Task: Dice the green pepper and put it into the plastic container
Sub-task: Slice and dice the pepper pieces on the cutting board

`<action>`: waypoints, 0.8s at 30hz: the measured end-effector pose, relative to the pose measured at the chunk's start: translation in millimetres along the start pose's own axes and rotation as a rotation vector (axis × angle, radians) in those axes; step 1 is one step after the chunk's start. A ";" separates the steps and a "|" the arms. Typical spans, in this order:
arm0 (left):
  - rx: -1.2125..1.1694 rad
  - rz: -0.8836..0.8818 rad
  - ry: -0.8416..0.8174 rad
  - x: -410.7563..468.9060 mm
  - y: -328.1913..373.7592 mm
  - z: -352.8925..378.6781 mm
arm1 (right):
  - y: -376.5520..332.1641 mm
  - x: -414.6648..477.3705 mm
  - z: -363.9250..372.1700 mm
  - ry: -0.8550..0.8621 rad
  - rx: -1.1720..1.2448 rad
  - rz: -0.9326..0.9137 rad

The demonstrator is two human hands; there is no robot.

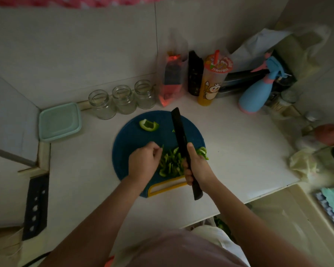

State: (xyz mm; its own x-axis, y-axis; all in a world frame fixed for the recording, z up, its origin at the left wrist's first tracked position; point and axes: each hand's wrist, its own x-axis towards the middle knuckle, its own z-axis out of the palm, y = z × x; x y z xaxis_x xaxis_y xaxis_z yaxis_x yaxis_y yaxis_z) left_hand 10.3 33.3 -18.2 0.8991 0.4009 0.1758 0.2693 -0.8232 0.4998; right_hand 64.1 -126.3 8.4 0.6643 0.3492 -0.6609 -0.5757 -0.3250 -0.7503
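Observation:
A round blue cutting board (135,139) with a yellow-rimmed handle lies on the white counter. A pile of green pepper strips (171,162) sits at its near side, between my hands. My left hand (144,160) has its fingers curled against the left edge of the strips. My right hand (196,166) grips the handle of a black knife (178,130), whose blade points away over the board. A larger pepper piece (148,125) lies at the board's far left, and a few pieces (203,152) by its right edge. The pale green plastic container (59,121) stands at the left.
Three empty glass jars (121,99) line the wall behind the board. A plastic bag (171,81), a black bottle, an orange drink cup (212,81) and a blue spray bottle (258,93) stand at the back right. The counter edge runs near right.

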 end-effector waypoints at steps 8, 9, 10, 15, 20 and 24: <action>-0.063 -0.302 -0.109 82.4 -22.1 -5.9 | 6.0 -5.5 -0.5 0.014 -0.033 -0.029; -0.081 -0.332 -0.157 88.5 -24.1 -3.0 | 7.2 -6.6 0.0 0.020 -0.053 -0.039; -0.122 -0.368 -0.201 93.8 -26.5 0.5 | 8.4 -7.4 0.2 0.024 -0.069 -0.048; -0.331 -0.443 -0.215 94.6 -40.2 9.3 | 11.6 -11.7 1.2 0.033 -0.104 -0.056; -0.481 -0.489 -0.199 91.3 -44.3 9.9 | 10.7 -13.2 4.6 0.026 -0.122 -0.047; -0.484 -0.549 -0.212 99.1 -45.0 18.7 | 9.1 -15.5 8.8 0.029 -0.141 -0.062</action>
State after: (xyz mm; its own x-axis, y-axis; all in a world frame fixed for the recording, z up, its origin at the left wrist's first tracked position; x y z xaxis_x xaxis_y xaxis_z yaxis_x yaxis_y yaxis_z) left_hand 93.8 102.6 -39.1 0.7399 0.5759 -0.3476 0.5596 -0.2403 0.7931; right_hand 44.4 -127.0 11.8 0.7112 0.3477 -0.6109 -0.4617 -0.4242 -0.7790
